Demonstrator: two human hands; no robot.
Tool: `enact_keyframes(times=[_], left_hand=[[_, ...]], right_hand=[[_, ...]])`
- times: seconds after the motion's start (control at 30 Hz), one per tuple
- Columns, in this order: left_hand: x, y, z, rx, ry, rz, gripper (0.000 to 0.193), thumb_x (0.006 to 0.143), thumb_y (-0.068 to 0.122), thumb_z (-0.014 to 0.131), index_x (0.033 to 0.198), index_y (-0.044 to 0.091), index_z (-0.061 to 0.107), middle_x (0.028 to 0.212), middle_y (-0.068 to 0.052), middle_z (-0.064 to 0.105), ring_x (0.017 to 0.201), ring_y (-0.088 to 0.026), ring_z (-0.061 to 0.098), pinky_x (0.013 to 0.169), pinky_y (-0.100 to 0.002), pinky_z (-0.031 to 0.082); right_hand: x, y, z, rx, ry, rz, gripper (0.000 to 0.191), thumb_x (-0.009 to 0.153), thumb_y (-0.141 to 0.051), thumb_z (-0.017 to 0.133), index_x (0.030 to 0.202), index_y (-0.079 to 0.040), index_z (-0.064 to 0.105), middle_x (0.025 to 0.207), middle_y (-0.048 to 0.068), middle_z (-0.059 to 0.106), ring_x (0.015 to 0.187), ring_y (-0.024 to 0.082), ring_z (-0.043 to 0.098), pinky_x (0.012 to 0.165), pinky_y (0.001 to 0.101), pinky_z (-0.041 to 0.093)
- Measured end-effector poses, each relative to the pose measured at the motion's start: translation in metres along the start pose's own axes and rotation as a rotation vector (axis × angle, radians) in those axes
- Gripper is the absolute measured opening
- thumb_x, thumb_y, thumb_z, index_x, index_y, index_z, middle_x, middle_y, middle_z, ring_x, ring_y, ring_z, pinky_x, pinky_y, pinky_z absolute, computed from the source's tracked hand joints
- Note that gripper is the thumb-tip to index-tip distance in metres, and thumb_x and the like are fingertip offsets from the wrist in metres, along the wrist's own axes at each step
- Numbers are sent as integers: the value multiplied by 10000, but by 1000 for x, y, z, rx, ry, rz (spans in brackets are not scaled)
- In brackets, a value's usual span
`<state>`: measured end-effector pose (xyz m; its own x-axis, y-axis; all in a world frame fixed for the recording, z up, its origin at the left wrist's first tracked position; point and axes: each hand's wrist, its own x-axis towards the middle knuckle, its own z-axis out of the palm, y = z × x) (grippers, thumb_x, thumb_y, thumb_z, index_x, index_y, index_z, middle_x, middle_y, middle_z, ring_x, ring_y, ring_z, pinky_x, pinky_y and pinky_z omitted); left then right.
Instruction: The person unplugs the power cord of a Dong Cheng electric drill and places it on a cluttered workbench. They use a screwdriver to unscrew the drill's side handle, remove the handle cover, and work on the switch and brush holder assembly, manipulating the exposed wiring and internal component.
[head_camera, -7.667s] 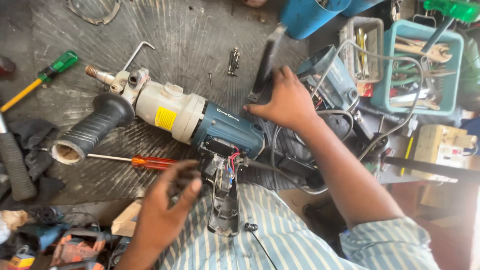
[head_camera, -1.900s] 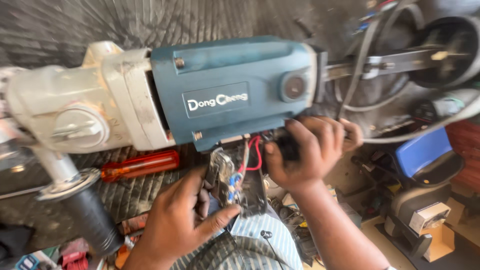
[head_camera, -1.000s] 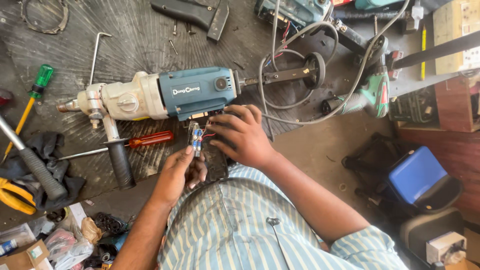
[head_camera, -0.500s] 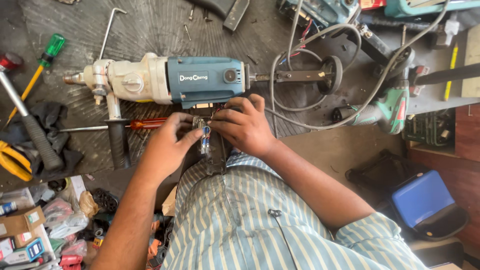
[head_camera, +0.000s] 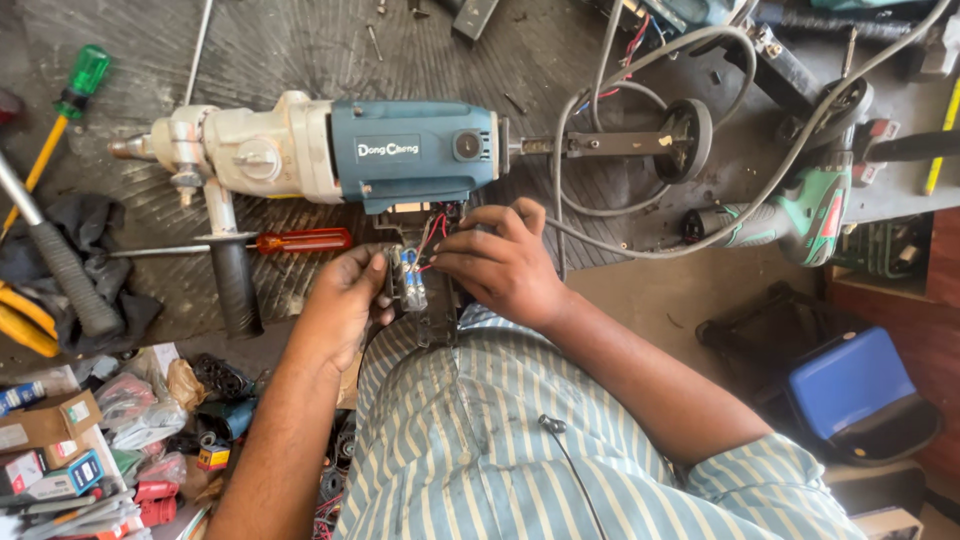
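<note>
Item: core drill (head_camera: 400, 160) with blue motor housing and pale gear head, lying on its side on the grey ribbed mat (head_camera: 300, 50) of the bench, black side handle (head_camera: 235, 285) pointing toward the person.
Open part: the handle section (head_camera: 425, 290) below the housing is uncovered — red wires (head_camera: 435, 228) and two small blue-and-white cylindrical components (head_camera: 410, 285) are exposed.
Left hand (head_camera: 340, 305): curled around the left edge of the open handle section, thumb and fingers closed on it, steadying it.
Right hand (head_camera: 500, 265): fingertips pinched in at the wiring just under the housing; whether they hold a wire or only press on it cannot be told.
Step in hand: by appearance, work on the handle wiring, with the housing left resting on the mat.
Next move calls for: fine fingertip work in a tight cavity, the left grip kept firm so the section does not twist against the wires.
Tools near: red-handled screwdriver (head_camera: 300, 240) just left of the hands; green-handled screwdriver (head_camera: 75, 85) and a hammer (head_camera: 60, 265) farther left.
Other units: green power tool (head_camera: 805, 215) at right, its grey cable (head_camera: 640, 245) looping over the bench.
Containers: small cardboard boxes and packets (head_camera: 70, 450) heaped at lower left, contents not visible; blue case (head_camera: 855, 385) on the floor at right, contents unseen.
</note>
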<state>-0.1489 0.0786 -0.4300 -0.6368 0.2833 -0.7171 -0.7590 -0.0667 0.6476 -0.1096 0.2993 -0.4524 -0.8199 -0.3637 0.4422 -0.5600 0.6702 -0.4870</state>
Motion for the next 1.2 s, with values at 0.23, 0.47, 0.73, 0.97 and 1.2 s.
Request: enact_keyframes(times=[0.23,0.47,0.73,0.97,1.2], left_hand=[[-7,-16,1,40,33,72,174,1037,100,549,1191,40,604,855,-32,658,680,-103,601,578,-258,529],[-18,-36,18,-68,29,121,202,1004,31,545,1202,41,511,967,-72,698,774,-141,692,665,-293,600],[-23,-50,26,6,88,97,218,1032,126,581,1216,24,522,899,-107,692,666,-123,618,584,-274,555],[-22,-42,19,86,100,231,248,976,98,663,1193,-19,633,990,-60,715,813,-82,677,674,-254,612],[-26,-29,14,186,168,319,247,964,108,667,1181,-8,660,1049,-88,748,892,-96,723,710,-258,643]], right_hand=[[-11,-24,-17,182,24,134,485,767,-140,805,1229,-74,675,1219,88,655,1167,283,609,1037,475,396],[-28,-25,-11,64,142,127,636,733,-275,978,1175,-50,580,1131,96,611,1063,293,616,922,455,449],[-27,-17,1,-29,254,67,637,696,-307,988,1108,-77,560,1040,62,618,946,262,617,840,463,438],[-17,-12,-2,-77,265,-87,572,743,-295,973,1091,-68,580,1021,53,656,886,243,625,797,463,461],[-2,-15,4,-133,254,-206,470,746,-224,997,979,-78,615,947,33,646,854,216,619,756,430,435]])
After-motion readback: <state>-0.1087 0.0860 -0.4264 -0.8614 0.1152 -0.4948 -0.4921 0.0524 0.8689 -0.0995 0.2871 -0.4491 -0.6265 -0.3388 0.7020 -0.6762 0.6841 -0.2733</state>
